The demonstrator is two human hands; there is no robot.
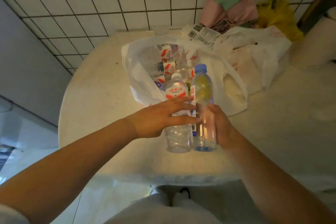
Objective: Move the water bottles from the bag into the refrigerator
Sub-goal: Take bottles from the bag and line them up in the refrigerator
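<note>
Over round white table point(94, 96), near edge: two water bottles upright, side by side, touching. L hand point(160, 114) lies across white-cap bottle w/ red label point(176, 112), fingers straight, pressing its side, not curled. R hand point(221, 125) wraps blue-cap bottle point(203, 96) low on body, fingers curled round it. Just behind: open white plastic bag point(138, 82) w/ more red-label bottles point(165, 60) lying inside. Second white bag point(258, 56) further R. Pink cloth point(232, 9) and yellow item point(278, 14) by tiled wall point(91, 2).

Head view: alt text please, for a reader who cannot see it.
Two hands hold two water bottles together above a round table: the left hand lies across a white-capped bottle, the right hand grips a blue-capped bottle. Behind them, an open white plastic bag holds more bottles.
</note>
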